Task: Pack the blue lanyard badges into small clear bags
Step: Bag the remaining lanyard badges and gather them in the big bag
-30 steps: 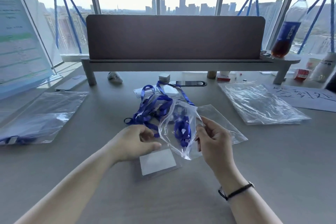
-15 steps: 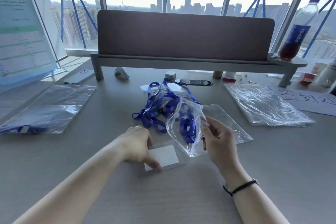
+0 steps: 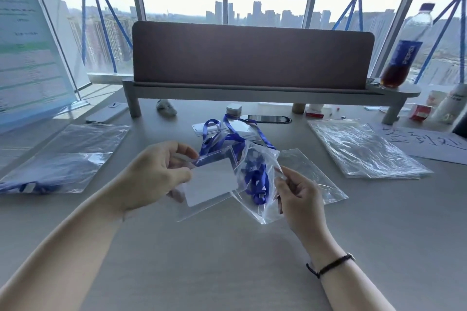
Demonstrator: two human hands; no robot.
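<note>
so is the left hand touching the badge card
Touching. The head view shows the left hand pinching the badge card at its upper left corner, lifted off the desk beside the bag.

Your left hand (image 3: 154, 174) covers the near corner of the badge holder (image 3: 211, 182), and crumpled plastic blurs the blue lanyard (image 3: 255, 179) inside the small clear bag (image 3: 262, 184). At nine o'clock, the board's (image 3: 27, 53) print is too small to read; at three, the handwritten sheet (image 3: 427, 144) runs off the edge.

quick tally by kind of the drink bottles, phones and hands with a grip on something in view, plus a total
Clear plastic cola bottle with blue label: 1
Dark flat phone lying on the grey table: 1
Hands with a grip, left hand on the white badge card, right hand on the small clear bag: 2
Total: 4
</note>
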